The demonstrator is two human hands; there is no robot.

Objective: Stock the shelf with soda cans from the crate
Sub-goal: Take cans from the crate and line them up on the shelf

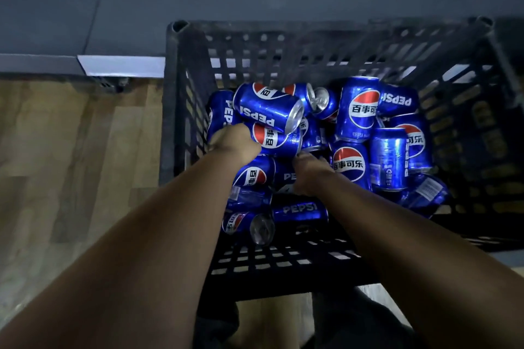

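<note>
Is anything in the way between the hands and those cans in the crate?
Nothing visible does. The crate has no lid, and the left hand and right hand both reach in among the loose cans.

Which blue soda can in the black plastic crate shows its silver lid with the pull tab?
The blue soda can by the far wall of the black plastic crate, mid-row; only it shows a tabbed silver lid nearly face-on.

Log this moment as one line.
phase: reaching into crate | left hand: against a can, grip hidden | right hand: among cans, grip hidden
</note>
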